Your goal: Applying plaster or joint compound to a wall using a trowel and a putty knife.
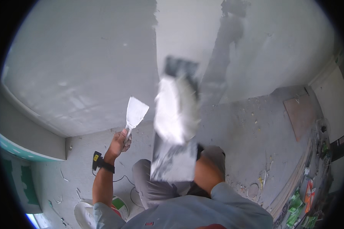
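My left hand [120, 143] is closed round the handle of a putty knife [136, 111], whose wide blade points up and is coated with white compound. In front of me a long, flat plastering trowel [174, 162] is raised, carrying a thick mound of white compound [176, 108]. The far end of the trowel is blurred. My right forearm [209, 173] reaches behind the trowel, which my right hand holds from the back; the blade hides the fingers. Beyond both tools stands a grey wall [91, 65] with a paler white strip [187, 30] and a dark, damp-looking band [223, 53].
A bucket [120, 206] and a white round container [84, 213] stand by my left elbow. Debris litters the concrete floor [244, 133]. A brown board [300, 114] lies at right, near long strips [294, 179] and green and orange packaging [296, 202].
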A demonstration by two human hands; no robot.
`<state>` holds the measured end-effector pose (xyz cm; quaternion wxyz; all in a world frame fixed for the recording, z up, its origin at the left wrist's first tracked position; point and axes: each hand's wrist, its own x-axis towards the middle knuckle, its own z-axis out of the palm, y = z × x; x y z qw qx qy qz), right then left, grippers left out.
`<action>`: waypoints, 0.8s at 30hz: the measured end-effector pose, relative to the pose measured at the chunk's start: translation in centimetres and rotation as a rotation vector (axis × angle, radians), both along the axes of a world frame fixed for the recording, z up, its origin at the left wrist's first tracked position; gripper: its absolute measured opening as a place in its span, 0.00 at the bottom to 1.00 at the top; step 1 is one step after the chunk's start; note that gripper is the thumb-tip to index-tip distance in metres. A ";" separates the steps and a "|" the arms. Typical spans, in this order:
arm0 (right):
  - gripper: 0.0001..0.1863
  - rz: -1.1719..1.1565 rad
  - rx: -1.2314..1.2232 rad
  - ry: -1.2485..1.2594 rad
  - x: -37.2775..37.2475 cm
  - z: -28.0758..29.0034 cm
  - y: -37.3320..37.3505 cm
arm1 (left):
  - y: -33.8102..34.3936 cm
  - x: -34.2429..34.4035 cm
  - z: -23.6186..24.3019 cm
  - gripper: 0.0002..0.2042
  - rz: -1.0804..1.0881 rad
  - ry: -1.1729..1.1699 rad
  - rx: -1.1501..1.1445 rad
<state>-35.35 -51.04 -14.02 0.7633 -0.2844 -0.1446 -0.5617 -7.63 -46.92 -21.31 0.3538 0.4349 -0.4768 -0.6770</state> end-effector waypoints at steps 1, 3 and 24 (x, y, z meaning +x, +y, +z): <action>0.30 -0.020 -0.029 -0.005 -1.2 -0.4 -0.3 | 1.6 0.7 -2.7 0.26 0.097 -0.156 0.013; 0.31 -0.148 -0.078 0.042 -6.1 1.3 0.1 | 1.7 0.9 -6.3 0.25 0.112 -0.158 0.027; 0.30 -0.491 0.543 0.002 -24.1 -33.0 -3.1 | 7.9 -1.5 -19.5 0.19 1.044 -0.538 -0.097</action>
